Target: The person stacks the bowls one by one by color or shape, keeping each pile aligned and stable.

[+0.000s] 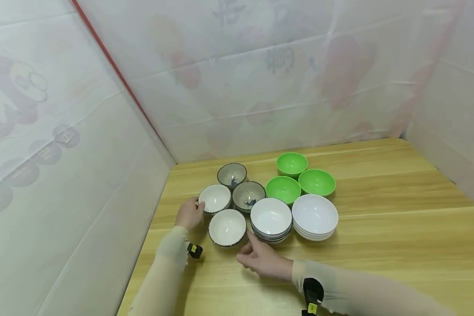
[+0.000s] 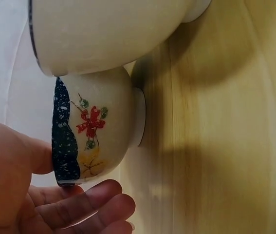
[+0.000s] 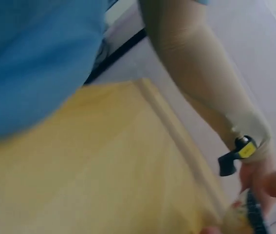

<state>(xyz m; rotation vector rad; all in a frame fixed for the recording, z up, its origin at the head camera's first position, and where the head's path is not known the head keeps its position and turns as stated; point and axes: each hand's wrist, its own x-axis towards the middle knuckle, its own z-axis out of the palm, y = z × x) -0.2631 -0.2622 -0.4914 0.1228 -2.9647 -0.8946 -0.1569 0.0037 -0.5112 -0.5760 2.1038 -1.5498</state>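
My left hand (image 1: 190, 214) pinches the rim of a white bowl (image 1: 215, 199) at the left, thumb over the edge. In the left wrist view, this floral bowl (image 2: 103, 122) shows a dark blue speckled band and a red flower, with the fingers (image 2: 101, 200) against its outer wall. A second white dark-rimmed bowl (image 1: 227, 227) stands in front of it. Near that bowl's right side is my right hand (image 1: 265, 258), its fingers reaching to the rim and its thumb apart, with nothing gripped between them. In the right wrist view, a floral bowl (image 3: 242, 214) is partly visible at the lower right.
Two grey bowls with blue designs (image 1: 232, 174) stand behind. To the right are a stack of dark-rimmed white bowls (image 1: 271, 216), a stack of plain white bowls (image 1: 315, 214) and three green bowls (image 1: 283, 189). Curtain walls (image 1: 237, 87) border the wooden table (image 1: 395, 219).
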